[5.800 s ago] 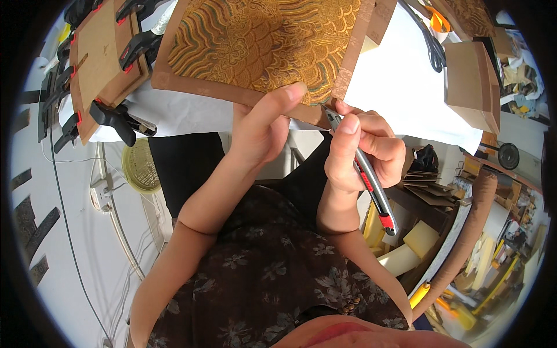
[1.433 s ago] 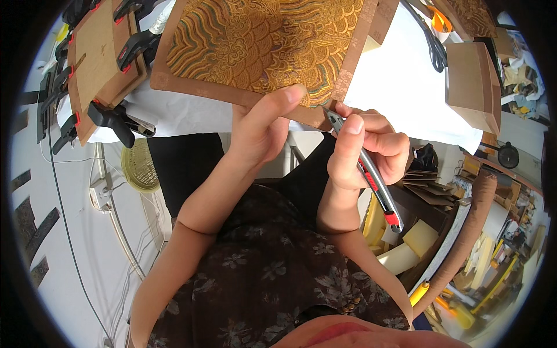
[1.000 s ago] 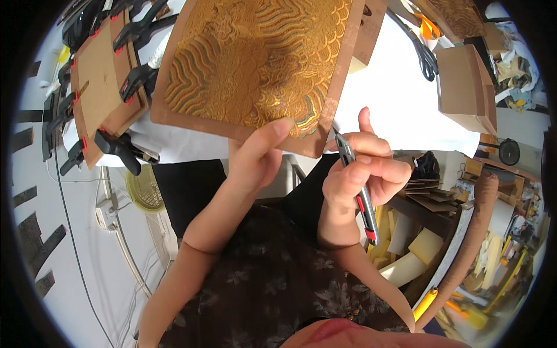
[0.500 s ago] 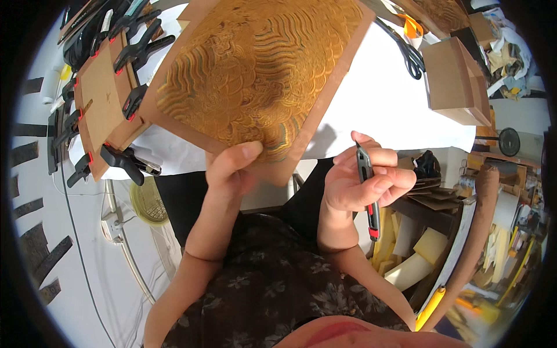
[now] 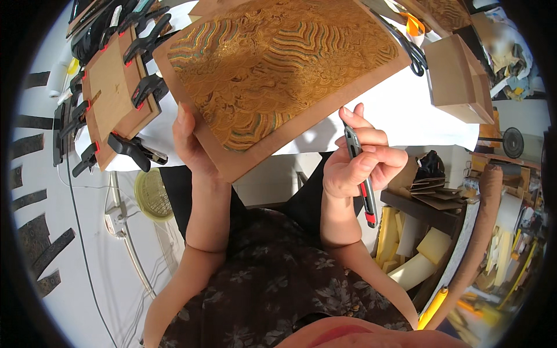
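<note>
My left hand [image 5: 194, 145] is closed on the lower left edge of a brown-bordered panel [image 5: 290, 75]. Gold brocade with wave and scale patterns covers its face, with green and dark stripes among the gold. The panel is held tilted above the white-covered table, one corner pointing down toward me. To the right of its lower edge, my right hand [image 5: 362, 165] grips a slim black and red utility knife [image 5: 368, 204], tip up, apart from the panel. Whether its blade is out I cannot tell.
Brown boards [image 5: 119, 87] edged with black spring clamps [image 5: 130, 152] lie at the left of the white table cover [image 5: 400, 116]. At the right stand a cardboard box [image 5: 455, 78] and black-handled scissors [image 5: 418, 61]. A green basket [image 5: 154, 194] sits below the table.
The panel has turned and shifted right, its lower corner swinging left. My left hand has moved left and up, now along the panel's left edge. My right hand with the utility knife has risen slightly.
</note>
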Available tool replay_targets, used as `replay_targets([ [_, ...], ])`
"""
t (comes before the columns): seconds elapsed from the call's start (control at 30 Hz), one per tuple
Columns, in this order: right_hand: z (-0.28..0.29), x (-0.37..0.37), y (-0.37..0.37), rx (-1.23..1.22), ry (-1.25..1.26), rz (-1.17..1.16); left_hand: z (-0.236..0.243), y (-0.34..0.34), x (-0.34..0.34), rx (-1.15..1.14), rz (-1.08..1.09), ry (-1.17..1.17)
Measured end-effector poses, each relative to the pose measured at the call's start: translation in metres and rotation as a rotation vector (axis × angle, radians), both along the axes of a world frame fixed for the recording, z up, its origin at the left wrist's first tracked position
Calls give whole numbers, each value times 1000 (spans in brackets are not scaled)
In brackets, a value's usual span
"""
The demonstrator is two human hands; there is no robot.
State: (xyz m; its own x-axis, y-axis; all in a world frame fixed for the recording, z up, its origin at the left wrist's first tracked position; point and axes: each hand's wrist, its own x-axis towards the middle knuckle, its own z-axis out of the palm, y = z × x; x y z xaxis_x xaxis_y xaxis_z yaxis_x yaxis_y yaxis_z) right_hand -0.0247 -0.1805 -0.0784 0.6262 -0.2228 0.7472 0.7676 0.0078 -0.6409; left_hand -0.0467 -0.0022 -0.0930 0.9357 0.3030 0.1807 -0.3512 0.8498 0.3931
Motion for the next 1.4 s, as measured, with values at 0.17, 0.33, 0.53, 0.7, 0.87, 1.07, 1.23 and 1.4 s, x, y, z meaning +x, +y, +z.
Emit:
replay_targets([
  [0.17, -1, -1, -1, 10, -11, 31, 1, -1, -3, 75, 38, 105],
  [0.33, 1, -2, -1, 49, 5, 75, 6, -5, -2, 57, 55, 145],
  [0.53, 2, -3, -1, 56, 13, 88, 10, 0, -4, -46, -172, 58],
  [0.7, 5, 0, -12, 67, -32, 44, 30, -4, 4, 57, -205, 11],
  [0.87, 2, 5, -5, 47, 0, 90, 33, 20, 32, 113, 33, 315],
  [1.07, -4, 11, 5, 12, 43, 103, 12, -13, 4, -344, -88, 27],
  [1.23, -7, 14, 8, -11, 96, 69, -15, -43, -2, -160, -24, 4],
  [1.4, -6, 19, 1, -51, 58, -96, -15, -42, -2, 88, 49, 171],
])
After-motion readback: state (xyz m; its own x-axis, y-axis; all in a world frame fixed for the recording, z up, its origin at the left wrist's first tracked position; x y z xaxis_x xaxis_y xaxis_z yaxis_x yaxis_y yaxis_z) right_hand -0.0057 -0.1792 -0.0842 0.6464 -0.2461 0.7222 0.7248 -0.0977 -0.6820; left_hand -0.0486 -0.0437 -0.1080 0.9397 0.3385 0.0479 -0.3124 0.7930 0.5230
